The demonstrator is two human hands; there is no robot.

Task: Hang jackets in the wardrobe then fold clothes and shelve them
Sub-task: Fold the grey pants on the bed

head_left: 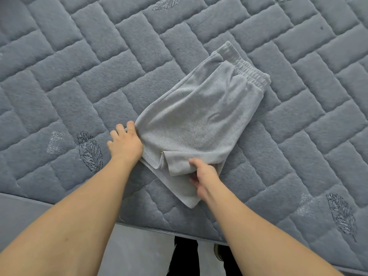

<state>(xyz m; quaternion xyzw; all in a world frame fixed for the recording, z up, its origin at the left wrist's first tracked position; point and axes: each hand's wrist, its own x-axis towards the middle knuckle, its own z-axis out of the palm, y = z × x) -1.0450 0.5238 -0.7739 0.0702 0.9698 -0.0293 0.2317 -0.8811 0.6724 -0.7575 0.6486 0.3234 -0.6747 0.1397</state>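
Here, grey shorts (pixel 199 120), part-folded, lie near the mattress's (pixel 79 86) front edge, long axis running away toward its far right with the waistband farthest, while the left hand (pixel 125 142) pinches the near-left corner and the right hand (pixel 203 176) grips the near hem.

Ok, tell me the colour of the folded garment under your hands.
Light heather grey, with an elastic waistband; the folded garment shows clearly in the head view, on the blue-grey quilted mattress.
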